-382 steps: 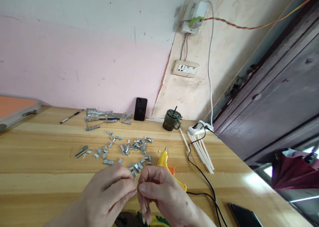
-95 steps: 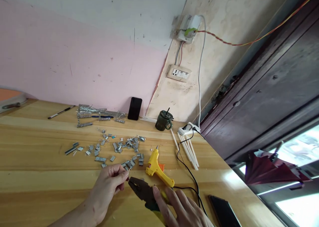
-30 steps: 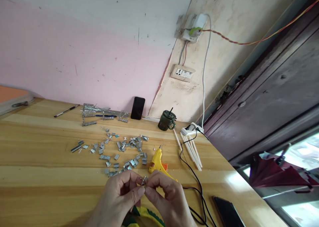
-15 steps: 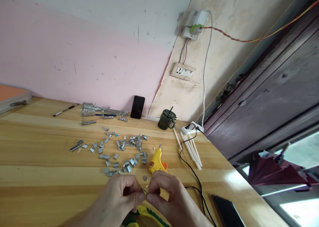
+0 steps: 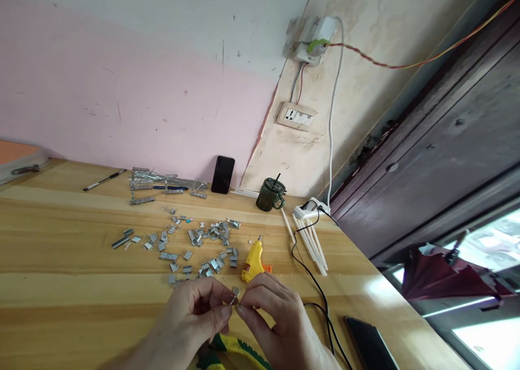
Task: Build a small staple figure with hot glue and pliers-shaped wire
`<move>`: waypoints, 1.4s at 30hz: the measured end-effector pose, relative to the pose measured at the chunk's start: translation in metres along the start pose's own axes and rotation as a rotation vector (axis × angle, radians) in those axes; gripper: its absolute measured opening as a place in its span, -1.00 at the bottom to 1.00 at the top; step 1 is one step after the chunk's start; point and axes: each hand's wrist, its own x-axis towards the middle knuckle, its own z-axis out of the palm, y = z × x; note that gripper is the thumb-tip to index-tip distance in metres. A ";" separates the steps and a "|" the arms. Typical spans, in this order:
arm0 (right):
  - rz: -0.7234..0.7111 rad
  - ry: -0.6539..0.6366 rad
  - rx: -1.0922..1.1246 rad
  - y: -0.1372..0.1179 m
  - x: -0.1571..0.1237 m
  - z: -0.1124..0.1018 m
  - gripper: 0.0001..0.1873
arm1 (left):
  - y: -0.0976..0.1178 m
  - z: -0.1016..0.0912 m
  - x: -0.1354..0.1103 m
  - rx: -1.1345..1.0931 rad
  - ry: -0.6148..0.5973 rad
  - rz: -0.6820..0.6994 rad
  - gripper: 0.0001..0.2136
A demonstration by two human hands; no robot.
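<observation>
Close together at the front of the table, my left hand [image 5: 201,313] and my right hand [image 5: 276,316] are both closed in a pinch. Between their fingertips is a thin, shiny piece of wire [image 5: 233,300], too small to show its exact shape. A small round grey disc [image 5: 235,290] lies just beyond the fingertips. Below my hands are yellow and green handles [image 5: 244,348], partly hidden by them, like those of pliers. A yellow glue gun [image 5: 254,259] rests just past my right hand. Many small grey metal clips [image 5: 215,264] are scattered ahead of my left hand.
Toward the wall are a bundle of wires [image 5: 162,179], a pen [image 5: 104,180], a leaning phone [image 5: 223,174] and a dark mug [image 5: 270,195]. White glue sticks [image 5: 312,245] lie by a power strip [image 5: 311,209]. Black cable [image 5: 314,280] runs down toward another phone [image 5: 369,343].
My fingertips have shifted slightly up and turned the small wire piece. My hands have moved a little, showing more of the handles below. The view has drifted slightly.
</observation>
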 end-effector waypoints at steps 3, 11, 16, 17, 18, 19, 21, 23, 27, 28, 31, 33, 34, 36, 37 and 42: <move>-0.002 -0.018 -0.010 -0.002 0.000 0.001 -0.80 | 0.001 0.003 0.000 -0.029 0.013 -0.002 -0.66; 0.093 -0.051 0.120 -0.003 0.002 -0.001 -0.78 | 0.002 -0.001 -0.002 0.058 -0.049 0.004 -0.75; 0.110 -0.036 0.168 -0.005 0.003 -0.001 -0.76 | -0.009 0.000 0.001 0.038 -0.092 0.040 -0.77; 0.114 -0.024 0.174 -0.004 0.002 0.000 -0.76 | -0.010 0.000 0.001 0.019 -0.082 0.041 -0.76; 0.125 -0.011 0.186 -0.004 0.002 0.001 -0.76 | -0.011 0.001 0.002 0.004 -0.071 0.041 -0.74; 0.136 0.006 0.200 -0.003 0.001 0.003 -0.77 | -0.012 0.001 0.002 -0.004 -0.061 0.039 -0.72; 0.148 0.049 0.225 -0.002 -0.001 0.004 -0.80 | -0.011 0.001 0.001 -0.013 -0.039 0.029 -0.67; 0.144 0.083 0.241 -0.001 -0.003 0.005 -0.81 | -0.008 0.002 0.000 -0.005 -0.031 0.021 -0.64; 0.146 0.116 0.299 0.001 -0.006 0.008 -0.82 | -0.004 0.004 -0.005 0.054 -0.036 0.032 -0.64; 0.161 0.126 0.326 0.002 -0.008 0.010 -0.83 | -0.003 0.005 -0.006 0.083 -0.017 0.042 -0.66; 0.263 0.160 0.461 0.006 -0.014 0.019 -0.86 | -0.004 0.008 -0.008 0.198 0.062 0.094 -0.72; 0.350 0.161 0.598 0.010 -0.019 0.026 -0.86 | -0.005 0.008 -0.010 0.251 0.082 0.126 -0.77; 0.385 0.157 0.665 0.011 -0.021 0.029 -0.86 | -0.006 0.008 -0.010 0.268 0.082 0.140 -0.78; 0.425 0.164 0.759 0.013 -0.024 0.034 -0.84 | -0.009 0.008 -0.010 0.295 0.072 0.172 -0.79; 0.431 0.176 0.790 0.013 -0.025 0.036 -0.84 | -0.010 0.007 -0.010 0.307 0.067 0.192 -0.79; 0.479 0.153 1.068 0.012 -0.026 0.044 -0.83 | -0.015 0.006 -0.011 0.375 0.068 0.261 -0.81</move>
